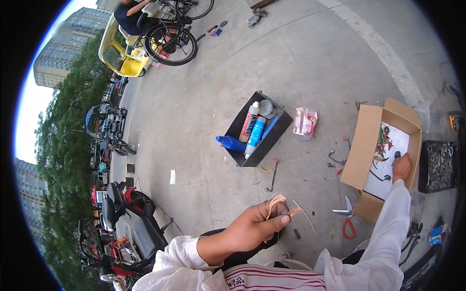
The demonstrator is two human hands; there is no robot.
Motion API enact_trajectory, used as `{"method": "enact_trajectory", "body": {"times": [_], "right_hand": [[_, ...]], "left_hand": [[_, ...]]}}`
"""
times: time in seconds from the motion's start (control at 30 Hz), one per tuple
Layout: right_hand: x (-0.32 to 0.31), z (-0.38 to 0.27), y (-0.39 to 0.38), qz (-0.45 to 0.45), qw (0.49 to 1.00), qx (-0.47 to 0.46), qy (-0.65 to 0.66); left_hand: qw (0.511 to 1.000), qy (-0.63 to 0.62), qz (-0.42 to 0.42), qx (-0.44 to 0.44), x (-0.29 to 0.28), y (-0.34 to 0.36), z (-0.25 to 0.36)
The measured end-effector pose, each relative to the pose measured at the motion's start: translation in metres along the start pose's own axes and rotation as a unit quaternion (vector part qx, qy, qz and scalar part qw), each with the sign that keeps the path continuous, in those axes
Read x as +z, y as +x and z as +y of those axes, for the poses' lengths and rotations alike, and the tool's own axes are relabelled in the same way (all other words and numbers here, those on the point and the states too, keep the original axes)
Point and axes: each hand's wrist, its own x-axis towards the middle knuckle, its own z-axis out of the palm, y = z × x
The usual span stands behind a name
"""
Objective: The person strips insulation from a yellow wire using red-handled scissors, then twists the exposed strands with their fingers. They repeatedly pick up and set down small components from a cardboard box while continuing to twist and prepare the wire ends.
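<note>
My left hand (250, 229) is closed in a pinch around stripped copper wire (276, 200). Its loose bare strands fan out above the fingers, and another frayed end pokes out past the thumb. Over on the right, my right hand (401, 168) reaches into an open cardboard box (363, 145). Its fingers are curled down near a small black piece (397, 154); the fingertips are partly hidden, so what they grip is unclear. Inside that box lie a tangle of coloured wire bits (382, 144) and a short black cable (379, 176).
Scissors with red handles (348, 227) lie beside the box. A black bin (272, 145) holds bottles and tubes; a pink packet (305, 121) sits alongside. Right of the box stands a tray of metal parts (438, 167). A scooter (131, 218) is at left; a person sits by a bicycle (171, 44) further off.
</note>
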Motion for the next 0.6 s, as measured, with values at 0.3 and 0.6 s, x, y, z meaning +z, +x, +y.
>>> {"method": "enact_trajectory", "body": {"times": [0.3, 0.6], "right_hand": [[-0.183, -0.063, -0.080, -0.142, 0.915, -0.049, 0.375], [-0.424, -0.137, -0.295, -0.177, 0.849, -0.478, 0.138]], "left_hand": [[0.990, -0.022, 0.056, 0.124, -0.007, -0.047, -0.039], [0.947, 0.053, 0.114, 0.296, 0.027, -0.056, -0.063]]}}
